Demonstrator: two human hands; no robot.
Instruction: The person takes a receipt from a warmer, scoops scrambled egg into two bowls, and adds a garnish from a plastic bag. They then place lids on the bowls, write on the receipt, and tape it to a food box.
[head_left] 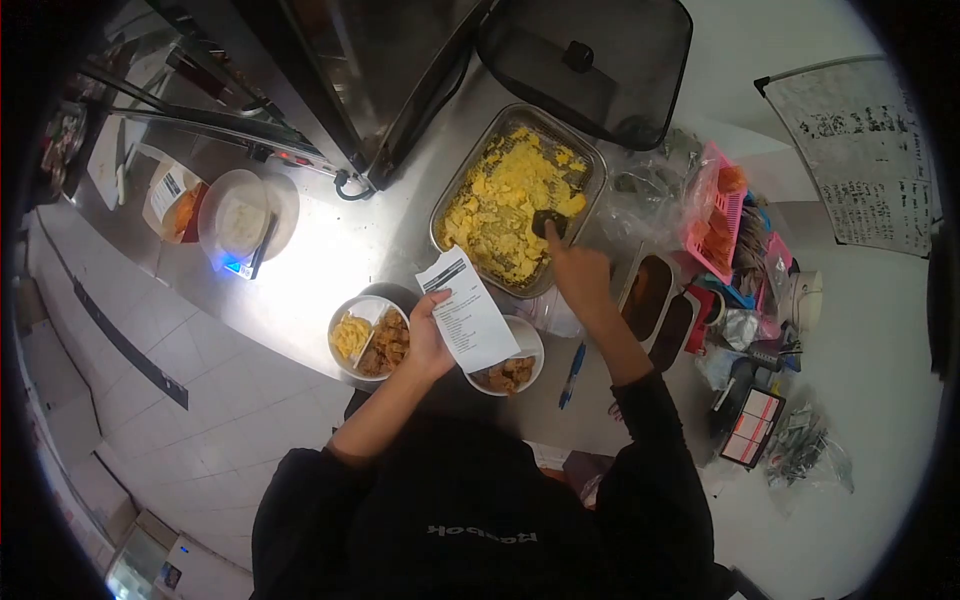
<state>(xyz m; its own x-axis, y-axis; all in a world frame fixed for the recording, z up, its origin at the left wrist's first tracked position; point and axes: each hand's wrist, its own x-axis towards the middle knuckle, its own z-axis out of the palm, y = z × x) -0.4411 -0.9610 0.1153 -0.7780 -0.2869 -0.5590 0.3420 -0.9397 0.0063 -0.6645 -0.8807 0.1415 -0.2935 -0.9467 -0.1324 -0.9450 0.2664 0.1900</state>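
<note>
My left hand (428,342) grips a printed paper slip (474,325), thumb on top, above the counter's front edge. The slip partly covers a round white bowl (539,350) with brown meat pieces in it. Beside that hand, on its left, another white bowl (334,340) has yellow scrambled egg on one side and brown pieces on the other. My right hand (582,272) is closed on a black serving spoon (549,221), index finger stretched along it. The spoon's head rests in scrambled eggs (510,185) inside a rectangular metal tray (447,200); the handle is mostly hidden.
A dark lid (600,60) with a knob stands behind the tray. Right of my arm are metal containers of brown food (650,295), a blue pen (572,376) and a pink basket (705,215). A scale (250,258) bearing a translucent bowl (225,210) sits left.
</note>
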